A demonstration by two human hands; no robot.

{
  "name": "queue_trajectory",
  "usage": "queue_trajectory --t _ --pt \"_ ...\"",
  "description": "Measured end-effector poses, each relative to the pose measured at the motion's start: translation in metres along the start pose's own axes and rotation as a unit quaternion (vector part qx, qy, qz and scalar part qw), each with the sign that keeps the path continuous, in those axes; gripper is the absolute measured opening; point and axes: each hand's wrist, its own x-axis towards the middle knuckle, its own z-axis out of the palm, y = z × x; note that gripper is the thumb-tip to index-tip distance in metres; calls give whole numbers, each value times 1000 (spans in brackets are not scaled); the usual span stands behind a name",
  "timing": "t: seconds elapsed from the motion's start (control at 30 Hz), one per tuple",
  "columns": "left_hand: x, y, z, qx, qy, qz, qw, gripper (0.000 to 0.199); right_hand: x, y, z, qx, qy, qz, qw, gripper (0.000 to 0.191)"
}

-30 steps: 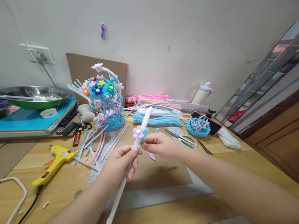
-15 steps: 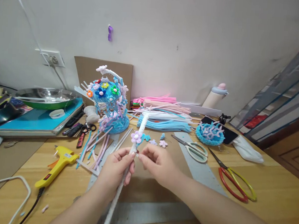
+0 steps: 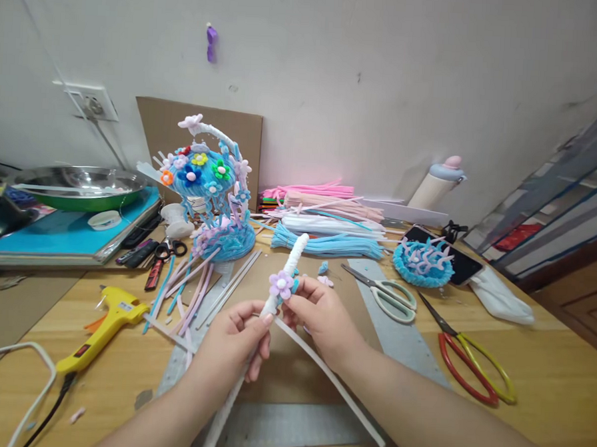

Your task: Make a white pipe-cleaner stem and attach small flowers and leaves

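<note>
My left hand (image 3: 240, 334) is closed around a stem wrapped in white pipe cleaner (image 3: 297, 251), which leans away from me with its coiled tip up. A purple flower with a pale centre (image 3: 281, 284) sits on the stem above my left fingers. My right hand (image 3: 326, 318) pinches at a small blue flower (image 3: 295, 287) just beside the purple one; its fingertips partly cover it. A loose white pipe cleaner (image 3: 337, 385) runs from my left thumb down to the right, beneath my right hand.
A yellow glue gun (image 3: 103, 327) lies left, near pipe-cleaner scraps (image 3: 194, 298). Behind stand a blue flowered ornament (image 3: 215, 192) and pipe-cleaner bundles (image 3: 327, 242). To the right are grey-handled scissors (image 3: 392, 298), red-and-yellow scissors (image 3: 471, 359) and a blue basket-like piece (image 3: 421, 263).
My right hand has moved up from the stem below the flowers to the blue flower. The loose white pipe cleaner now trails toward the lower right. The view has shifted slightly.
</note>
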Motion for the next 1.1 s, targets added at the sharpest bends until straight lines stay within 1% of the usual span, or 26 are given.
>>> queue_trajectory --t 0.1,0.17,0.23,0.33,0.43,0.5,0.6,0.8,0.93,1.1 --pt "0 1 0 -27 20 9 999 23 -2 7 2 58 18 4 998 16" --pt "-1 3 0 -44 29 9 999 21 -3 10 3 86 19 15 996 19" --pt "-2 3 0 -54 23 1 998 20 -3 13 3 94 15 20 995 21" --pt "-3 3 1 -60 4 -14 998 22 -1 15 1 83 4 0 997 20" --pt "-3 2 2 -48 3 -17 999 23 1 16 -1 56 -17 -28 998 19" --pt "-3 2 2 -35 2 -17 999 23 1 17 -1 36 -21 -28 999 21" --pt "-3 2 3 -30 -9 -13 999 23 1 17 -2 14 -11 -16 1000 24" --pt "-2 -1 3 -19 -25 6 999 23 1 17 -3 21 -17 -9 1000 28" --pt "-1 -1 2 -22 -23 2 999 20 2 19 -4 9 -22 -19 1000 28" --pt "-1 0 3 -34 -13 2 999 19 3 17 -6 11 -44 -24 999 29"
